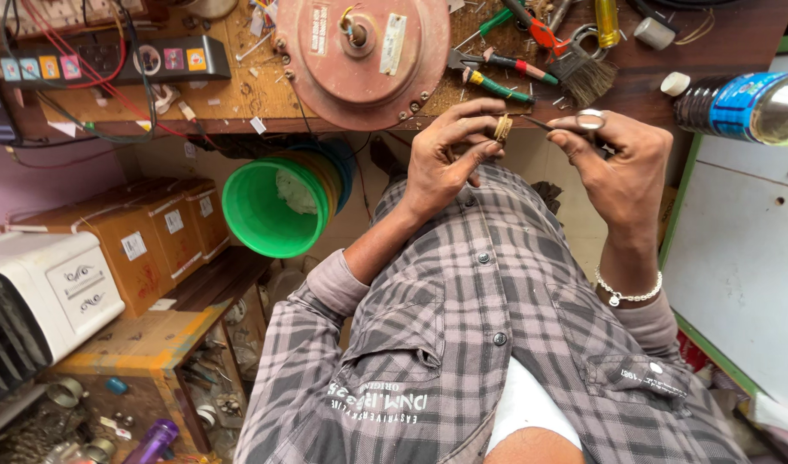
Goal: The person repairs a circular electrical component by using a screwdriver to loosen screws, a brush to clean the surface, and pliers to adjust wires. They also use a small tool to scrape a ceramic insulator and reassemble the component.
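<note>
At the near left stood a white appliance [42, 301] with two pale rectangular labels on its side. Just right of it sat a row of orange boxes [145, 236], each with a small white square label on its end. Far left on the bench [231, 94] lay a black power strip [110, 62] with small square stickers in blue, pink and orange along it, and red and green wires running across it. A green bucket [265, 210] hung below the bench edge, its mouth facing the camera.

On the bench, far centre, lay a round reddish motor cover [364, 56] with a white oblong label beside its hub.

The left hand [450, 159] was raised in front of the bench edge, above the checked shirt [488, 326], its fingertips closed on a small brass ring [503, 127]. The right hand [621, 167] was just beside it, thumb and forefinger pinched on a thin dark pin [540, 124] whose tip pointed at the brass ring. It wore a silver band [590, 120] on one finger and a beaded bracelet [627, 294] at the wrist.

Beyond the hands lay screwdrivers [501, 86] and a brush [583, 77]. At the far right a bottle [742, 105] lay on its side, wrapped in a blue label, above a white panel [737, 266] with a green edge.
</note>
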